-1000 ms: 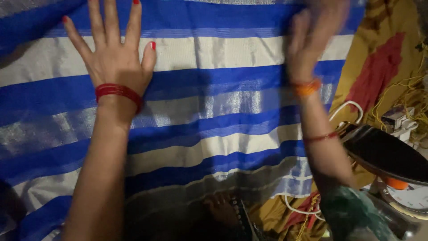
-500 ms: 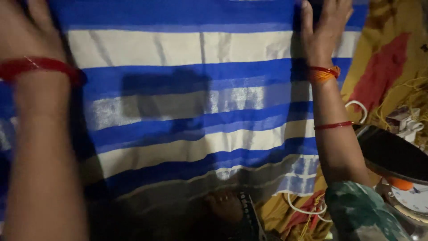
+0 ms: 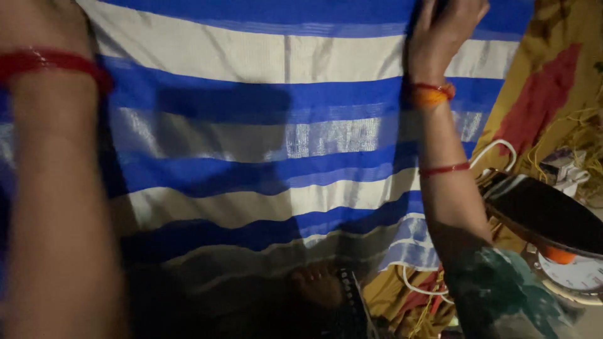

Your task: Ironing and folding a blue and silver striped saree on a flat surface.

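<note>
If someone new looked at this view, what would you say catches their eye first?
The broad blue-and-white striped woven cloth fills most of the view, spread flat. The right hand presses on its upper right part, with an orange thread band and a thin red thread on that arm, while the left forearm with a red bangle crosses the left side, its hand out of view. At the right edge sits a dark-soled clothes iron beside a white cord.

Blue-and-white striped woven cloth, matt with shimmering silvery bands, lies beside a glossy dark-soled iron on its right; the mustard-and-red fabric underneath looks soft, dull and slightly rumpled.
</note>
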